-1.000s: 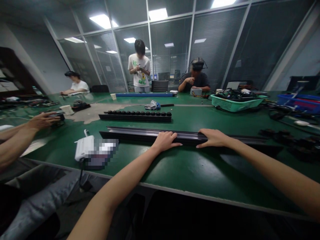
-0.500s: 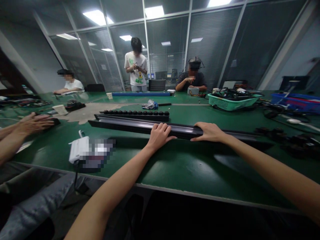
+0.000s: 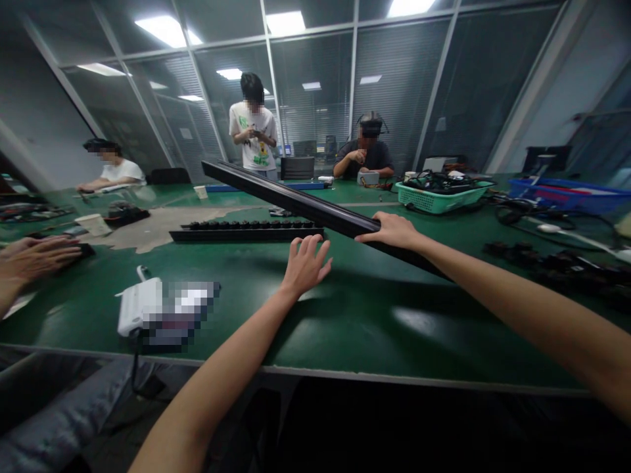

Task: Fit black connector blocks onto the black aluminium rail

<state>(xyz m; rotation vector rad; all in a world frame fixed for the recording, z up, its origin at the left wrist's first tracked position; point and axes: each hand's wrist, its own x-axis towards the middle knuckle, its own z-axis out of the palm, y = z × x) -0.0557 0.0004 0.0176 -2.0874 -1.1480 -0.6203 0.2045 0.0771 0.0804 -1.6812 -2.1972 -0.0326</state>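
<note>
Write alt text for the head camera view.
A person's right hand holds a long black rail, its far end tilted up above a green workbench, while the open left hand stays apart from it. A co-worker stands beyond.

Glossy black metal rail [image 3: 296, 203], smooth green tabletop [image 3: 365, 328]

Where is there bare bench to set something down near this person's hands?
Bare green bench mat lies in front of the black connector strip, between the white device and the right hand, which holds the raised black rail. It is crowded at right, where black parts and cables lie beside the mint basket.
</note>
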